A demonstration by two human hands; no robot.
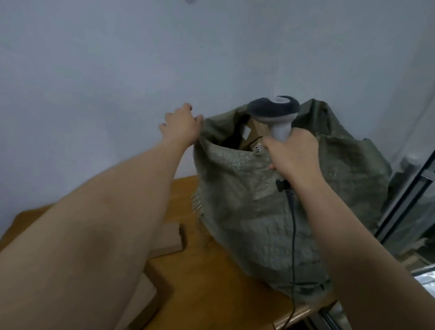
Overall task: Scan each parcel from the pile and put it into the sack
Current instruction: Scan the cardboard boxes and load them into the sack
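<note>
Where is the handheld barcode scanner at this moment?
The grey-and-white handheld barcode scanner is gripped upright in the right hand, right of centre, above the green woven sack's open mouth.

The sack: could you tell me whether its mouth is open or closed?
Open: the sack gapes at its top, showing a cardboard parcel inside.

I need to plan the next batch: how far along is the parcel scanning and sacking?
Done: at least one cardboard parcel sits inside the sack. In hand: the right hand grips the scanner; the left hand is at the sack's rim. Left: boxes remain on the table.
</note>
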